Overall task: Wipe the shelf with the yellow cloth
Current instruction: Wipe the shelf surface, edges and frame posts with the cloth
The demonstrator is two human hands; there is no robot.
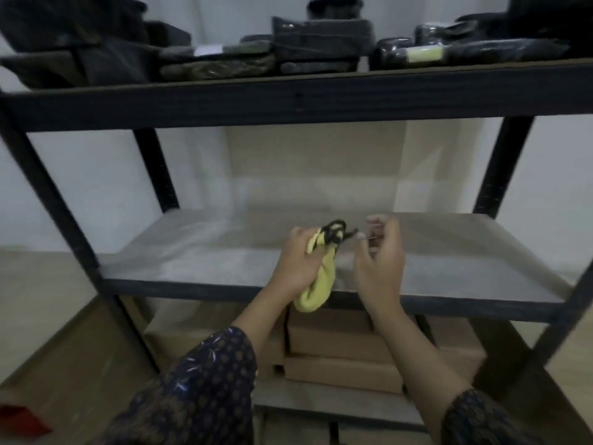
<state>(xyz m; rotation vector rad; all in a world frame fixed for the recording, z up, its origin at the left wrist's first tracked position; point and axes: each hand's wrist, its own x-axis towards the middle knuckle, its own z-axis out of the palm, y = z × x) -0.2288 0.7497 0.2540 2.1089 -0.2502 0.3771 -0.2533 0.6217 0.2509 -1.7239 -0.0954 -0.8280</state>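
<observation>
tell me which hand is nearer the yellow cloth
Left. The left hand grips the yellow cloth in its fist; the right hand is just to its right, fingertips near the cloth's dark top end.

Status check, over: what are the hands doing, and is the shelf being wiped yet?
Left hand grips bunched yellow cloth at middle shelf front, not wiping. Right hand at black cord round cloth's top; pinch unclear, blurred.

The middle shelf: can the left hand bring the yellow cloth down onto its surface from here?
Probably yes. The left hand grips the yellow cloth over the front edge of the middle shelf, and the surface there looks bare.
</observation>
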